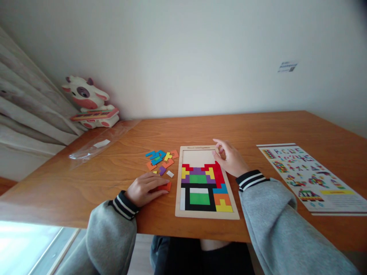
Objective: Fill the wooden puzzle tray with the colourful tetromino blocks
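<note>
The left hand (145, 188) lies palm down, loosely curved over a red-orange piece (166, 186) on the table (71, 191); whether it grips is unclear. The right hand (229, 156) is half open, thumb and forefinger apart, visibly holding nothing, at the upper right corner of the partly filled puzzle board (206, 215), between both arms.

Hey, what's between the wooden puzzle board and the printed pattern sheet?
In the head view, the right arm's gray sleeve and striped cuff cross that stretch of wooden tabletop; the right hand overlaps the board.
</note>
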The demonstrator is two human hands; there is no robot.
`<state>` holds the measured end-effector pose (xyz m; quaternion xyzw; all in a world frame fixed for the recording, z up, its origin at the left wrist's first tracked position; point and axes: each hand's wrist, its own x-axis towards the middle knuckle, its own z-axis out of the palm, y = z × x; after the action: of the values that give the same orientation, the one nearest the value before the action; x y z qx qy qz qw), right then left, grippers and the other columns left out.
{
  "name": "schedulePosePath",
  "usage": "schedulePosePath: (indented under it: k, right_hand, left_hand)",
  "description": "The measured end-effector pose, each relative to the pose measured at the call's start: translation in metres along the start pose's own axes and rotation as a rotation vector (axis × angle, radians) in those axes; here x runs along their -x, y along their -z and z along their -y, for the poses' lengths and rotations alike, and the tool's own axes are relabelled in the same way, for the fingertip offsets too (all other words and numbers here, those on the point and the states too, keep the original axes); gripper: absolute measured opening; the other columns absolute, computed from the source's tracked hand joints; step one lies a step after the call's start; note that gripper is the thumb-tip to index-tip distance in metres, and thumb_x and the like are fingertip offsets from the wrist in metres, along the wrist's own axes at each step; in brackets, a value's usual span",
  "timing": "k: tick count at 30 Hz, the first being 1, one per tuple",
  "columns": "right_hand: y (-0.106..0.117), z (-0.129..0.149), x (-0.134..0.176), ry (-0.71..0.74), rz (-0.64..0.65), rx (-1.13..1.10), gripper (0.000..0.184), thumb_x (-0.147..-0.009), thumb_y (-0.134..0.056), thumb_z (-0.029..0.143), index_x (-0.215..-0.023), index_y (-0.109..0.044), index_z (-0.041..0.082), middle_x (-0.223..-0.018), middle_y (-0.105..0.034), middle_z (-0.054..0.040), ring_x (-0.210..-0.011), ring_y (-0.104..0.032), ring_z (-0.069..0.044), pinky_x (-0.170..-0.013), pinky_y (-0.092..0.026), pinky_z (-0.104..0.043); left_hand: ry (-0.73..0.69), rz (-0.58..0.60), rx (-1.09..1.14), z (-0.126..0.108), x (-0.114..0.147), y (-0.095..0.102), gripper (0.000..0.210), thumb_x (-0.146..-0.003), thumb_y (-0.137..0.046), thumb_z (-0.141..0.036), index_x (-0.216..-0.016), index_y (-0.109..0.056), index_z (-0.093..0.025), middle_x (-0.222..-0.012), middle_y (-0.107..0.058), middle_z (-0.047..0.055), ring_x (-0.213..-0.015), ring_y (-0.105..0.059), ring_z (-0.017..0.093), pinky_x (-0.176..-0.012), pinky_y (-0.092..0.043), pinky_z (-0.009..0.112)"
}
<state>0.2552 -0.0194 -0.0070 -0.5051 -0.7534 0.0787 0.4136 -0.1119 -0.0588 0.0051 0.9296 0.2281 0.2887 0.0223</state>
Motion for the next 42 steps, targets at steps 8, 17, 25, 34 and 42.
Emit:
schedulePosePath:
  k: [8, 17, 25, 34, 42]
  right_hand:
    - [0.001, 0.001, 0.000, 0.004, 0.007, 0.006, 0.041, -0.092, -0.054, 0.031, -0.132, -0.049, 0.023, -0.104, -0.060, -0.0069, -0.077, -0.061, -0.019, -0.079, -0.055, -0.041]
    - [0.000, 0.002, 0.000, 0.009, -0.001, 0.017, 0.040, -0.092, -0.054, 0.032, -0.131, -0.052, 0.023, -0.102, -0.060, -0.0070, -0.076, -0.061, -0.019, -0.079, -0.054, -0.042]
    - [-0.003, -0.001, 0.001, 0.008, 0.017, 0.025, 0.040, -0.091, -0.055, 0.030, -0.130, -0.052, 0.021, -0.104, -0.060, -0.0071, -0.075, -0.060, -0.018, -0.081, -0.054, -0.040]
    - [-0.002, -0.002, 0.002, -0.023, 0.015, 0.019, 0.040, -0.091, -0.055, 0.028, -0.131, -0.050, 0.023, -0.104, -0.060, -0.0066, -0.079, -0.062, -0.019, -0.083, -0.054, -0.041]
    - [-0.002, 0.000, 0.002, -0.015, 0.018, 0.024, 0.041, -0.091, -0.055, 0.027, -0.132, -0.049, 0.023, -0.104, -0.060, -0.0062, -0.077, -0.061, -0.018, -0.082, -0.054, -0.040]
  left_hand:
    - [0.009, 0.019, 0.020, -0.001, -0.002, -0.003, 0.032, -0.093, -0.065, -0.029, -0.124, -0.064, -0.021, -0.105, -0.076, 0.007, -0.091, -0.071, 0.017, -0.084, -0.061, 0.029]
    - [0.054, 0.008, 0.065, -0.001, -0.002, -0.003, 0.031, -0.091, -0.067, -0.032, -0.120, -0.067, -0.022, -0.102, -0.076, 0.005, -0.090, -0.069, 0.017, -0.083, -0.059, 0.029]
    - [0.331, -0.059, -0.083, 0.038, -0.027, -0.002, 0.030, -0.094, -0.060, -0.032, -0.121, -0.066, -0.021, -0.113, -0.073, 0.008, -0.103, -0.064, 0.023, -0.096, -0.052, 0.039]
    - [0.383, 0.221, -0.046, 0.079, -0.047, -0.013, 0.044, -0.090, -0.053, -0.035, -0.133, -0.061, -0.025, -0.130, -0.066, 0.007, -0.123, -0.058, 0.028, -0.107, -0.044, 0.049]
    - [0.329, 0.239, 0.010, 0.081, -0.043, -0.012, 0.038, -0.094, -0.049, -0.035, -0.124, -0.066, -0.021, -0.131, -0.067, 0.008, -0.120, -0.062, 0.025, -0.106, -0.047, 0.044]
